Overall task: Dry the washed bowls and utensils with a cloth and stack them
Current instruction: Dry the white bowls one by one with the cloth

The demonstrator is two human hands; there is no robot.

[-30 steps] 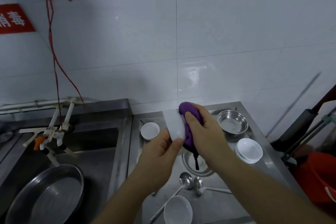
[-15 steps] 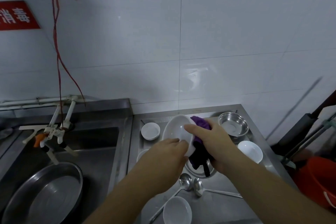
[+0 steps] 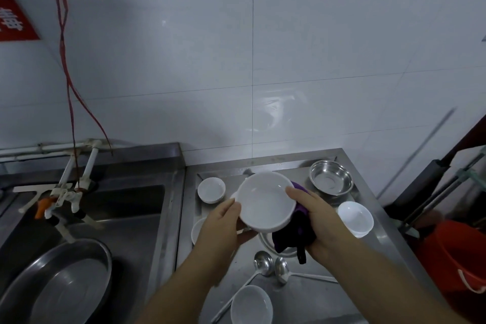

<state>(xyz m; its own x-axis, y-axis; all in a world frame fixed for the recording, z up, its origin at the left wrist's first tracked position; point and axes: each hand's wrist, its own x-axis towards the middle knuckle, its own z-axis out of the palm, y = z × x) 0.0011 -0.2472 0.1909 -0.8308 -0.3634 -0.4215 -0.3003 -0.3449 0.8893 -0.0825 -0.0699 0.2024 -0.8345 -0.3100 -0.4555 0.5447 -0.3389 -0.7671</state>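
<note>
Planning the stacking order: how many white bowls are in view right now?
5, possibly more hidden: held white bowl; small one at the back left; stacked one at right; near one by the ladles; one partly hidden under the left hand.

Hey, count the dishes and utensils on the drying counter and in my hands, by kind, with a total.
White bowls: 5 (held, one half hidden)
Steel bowls: 2 (, one under the cloth)
Steel ladles: 2 ()
Total: 9
</note>
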